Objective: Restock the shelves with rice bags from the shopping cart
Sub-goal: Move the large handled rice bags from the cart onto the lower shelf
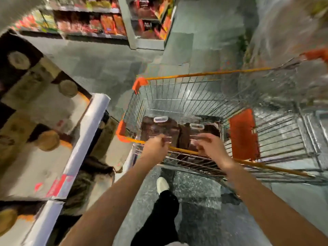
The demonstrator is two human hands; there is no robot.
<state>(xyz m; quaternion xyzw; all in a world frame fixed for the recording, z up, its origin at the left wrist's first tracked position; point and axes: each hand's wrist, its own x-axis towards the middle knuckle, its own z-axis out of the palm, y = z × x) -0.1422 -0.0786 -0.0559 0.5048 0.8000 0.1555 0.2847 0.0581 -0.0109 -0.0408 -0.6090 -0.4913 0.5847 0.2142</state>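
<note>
Left hand [156,147] and right hand [213,148], grips indiscernible, hover over dark rice bags [159,129] in the wire cart [195,74].

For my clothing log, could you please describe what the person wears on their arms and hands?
The left forearm and right forearm are bare, with no sleeves in view. The left hand and right hand wear no gloves, and no watch or bracelet shows at either wrist. Blur hides any rings.
</note>
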